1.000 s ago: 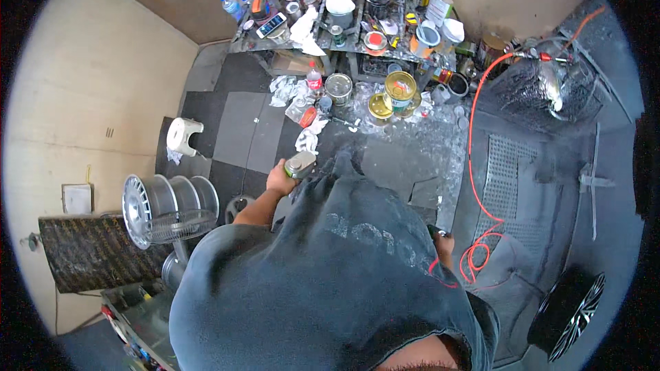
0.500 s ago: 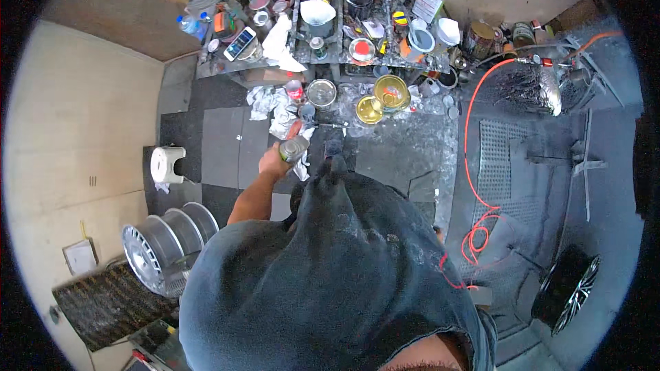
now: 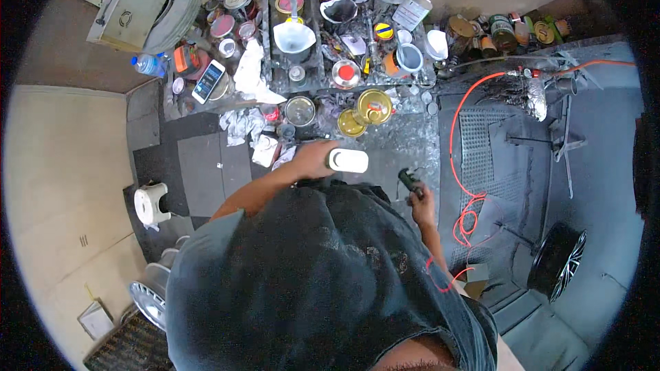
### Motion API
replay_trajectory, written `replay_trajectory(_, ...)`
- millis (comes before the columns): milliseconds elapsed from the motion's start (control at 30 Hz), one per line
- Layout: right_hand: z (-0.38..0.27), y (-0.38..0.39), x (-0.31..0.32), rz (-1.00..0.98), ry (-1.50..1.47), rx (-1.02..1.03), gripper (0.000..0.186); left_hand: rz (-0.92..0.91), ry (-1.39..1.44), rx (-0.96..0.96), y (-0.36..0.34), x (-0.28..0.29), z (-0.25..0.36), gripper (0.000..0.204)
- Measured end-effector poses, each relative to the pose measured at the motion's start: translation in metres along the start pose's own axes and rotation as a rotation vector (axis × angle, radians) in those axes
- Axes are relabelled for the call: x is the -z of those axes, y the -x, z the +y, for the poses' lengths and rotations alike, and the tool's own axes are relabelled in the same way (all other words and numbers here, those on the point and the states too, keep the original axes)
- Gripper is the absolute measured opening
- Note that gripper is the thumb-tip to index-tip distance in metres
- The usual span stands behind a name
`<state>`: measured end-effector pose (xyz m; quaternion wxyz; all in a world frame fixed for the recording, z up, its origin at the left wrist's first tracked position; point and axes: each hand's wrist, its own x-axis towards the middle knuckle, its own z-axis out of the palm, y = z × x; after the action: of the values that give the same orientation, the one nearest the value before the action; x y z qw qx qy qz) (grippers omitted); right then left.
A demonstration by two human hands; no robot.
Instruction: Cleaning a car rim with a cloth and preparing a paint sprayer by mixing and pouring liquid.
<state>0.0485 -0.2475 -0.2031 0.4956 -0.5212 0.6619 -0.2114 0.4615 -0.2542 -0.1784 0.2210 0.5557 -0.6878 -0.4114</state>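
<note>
Head view, left hand gripping white container, long axis crosswise, right hand holding tool pointing forward-left

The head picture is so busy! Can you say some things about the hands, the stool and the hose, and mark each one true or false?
1. The left hand holds a white container. True.
2. The two hands are touching. False: they are apart.
3. The right hand holds a dark green object. True.
4. A white stool is left of an orange-red hose. True.
5. The hose is on the person's left. False: it is on the right.
</note>
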Motion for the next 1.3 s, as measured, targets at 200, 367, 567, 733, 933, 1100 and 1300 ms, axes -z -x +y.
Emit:
replay_trajectory(200,-0.082,-0.040,0.002,-0.076,0.191,0.284,0.035,-0.045,0.103,-0.171,-0.051,-0.019,0.058,0.057)
replay_trajectory(367,-0.136,-0.020,-0.009,-0.215,0.465,0.538,0.035,-0.154,0.106,-0.045,-0.045,-0.043,0.086,0.055)
replay_trajectory(567,-0.086,-0.038,-0.015,-0.301,0.576,0.488,0.048,-0.228,0.083,0.015,-0.049,-0.068,0.093,0.053)
replay_trajectory(733,-0.092,-0.031,0.000,-0.141,0.575,0.445,0.052,0.158,0.022,-0.084,-0.062,-0.051,0.057,0.060)
replay_trajectory(933,-0.002,-0.026,0.043,0.008,0.682,0.061,0.053,0.467,-0.242,0.613,-0.093,0.043,-0.062,0.065)
replay_trajectory(1100,0.077,0.020,0.092,0.080,0.821,-0.194,0.056,0.582,-0.331,0.693,-0.128,0.093,-0.098,0.071)
replay_trajectory(1300,0.182,0.084,0.140,0.029,0.823,-0.511,0.055,0.378,-0.430,0.690,-0.132,0.097,-0.114,0.069)
